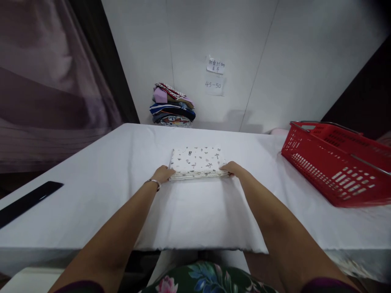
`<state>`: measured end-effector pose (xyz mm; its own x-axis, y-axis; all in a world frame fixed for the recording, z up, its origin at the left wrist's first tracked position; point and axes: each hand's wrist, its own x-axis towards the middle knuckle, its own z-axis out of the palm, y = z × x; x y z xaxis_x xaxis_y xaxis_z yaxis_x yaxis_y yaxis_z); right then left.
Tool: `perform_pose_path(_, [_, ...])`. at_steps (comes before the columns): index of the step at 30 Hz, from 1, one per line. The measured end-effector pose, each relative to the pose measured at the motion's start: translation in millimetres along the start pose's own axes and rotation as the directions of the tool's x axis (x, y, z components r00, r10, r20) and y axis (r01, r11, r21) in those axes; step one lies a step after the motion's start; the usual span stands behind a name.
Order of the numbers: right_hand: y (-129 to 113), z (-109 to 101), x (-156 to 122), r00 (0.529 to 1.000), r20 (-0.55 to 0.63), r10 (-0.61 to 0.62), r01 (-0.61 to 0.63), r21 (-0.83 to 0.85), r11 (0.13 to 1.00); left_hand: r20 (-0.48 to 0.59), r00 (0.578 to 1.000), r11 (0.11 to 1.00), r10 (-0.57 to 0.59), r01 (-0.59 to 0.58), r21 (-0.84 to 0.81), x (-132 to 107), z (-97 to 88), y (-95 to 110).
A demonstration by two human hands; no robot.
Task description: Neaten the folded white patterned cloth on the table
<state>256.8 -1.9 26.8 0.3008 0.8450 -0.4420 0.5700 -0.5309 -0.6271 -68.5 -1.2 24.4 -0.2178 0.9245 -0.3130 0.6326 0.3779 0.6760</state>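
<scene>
A folded white cloth (197, 159) with a small grey print lies flat at the middle of the table, its layered folded edge facing me. My left hand (163, 173) grips its near left corner, thumb on top and the other fingers hidden at the side. At the near right corner, my right hand (232, 167) pinches the cloth in the same way, its fingertips partly out of sight. A bracelet (155, 183) circles my left wrist.
A red plastic basket (332, 162) stands on the white table (100, 195) at the right. Several folded garments (173, 106) are stacked by the back wall. A black phone-like slab (30, 201) lies at the left. Paper notes (215, 75) hang on the wall.
</scene>
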Motion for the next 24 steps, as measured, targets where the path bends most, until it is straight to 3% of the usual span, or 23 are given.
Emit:
perform_pose_path(8, [-1, -6, -9, 0.998, 0.057, -0.03, 0.021, 0.146, 0.989, -0.013, 1.0, 0.979, -0.02, 0.017, -0.204, -17, 5.2, 5])
perform_pose_path(14, [14, -21, -13, 0.999, 0.007, -0.034, 0.032, 0.173, 0.984, 0.076, 0.995, 0.97, 0.067, -0.047, -0.239, -52, 28.9, -12])
perform_pose_path(18, [25, -22, -13, 0.999, -0.033, -0.043, 0.047, 0.104, 0.993, 0.027, 0.966, 0.963, 0.257, -0.253, -0.095, -72, 41.7, -22])
perform_pose_path(22, [30, -19, -14, 0.988, -0.096, -0.124, 0.122, -0.024, 0.992, -0.041, 0.946, 0.937, 0.322, -0.312, 0.159, -82, 33.8, -20])
perform_pose_path(24, [30, -18, -17, 0.971, -0.148, -0.189, 0.175, -0.103, 0.979, -0.076, 0.914, 0.883, 0.398, -0.36, 0.302, -85, 28.0, -13])
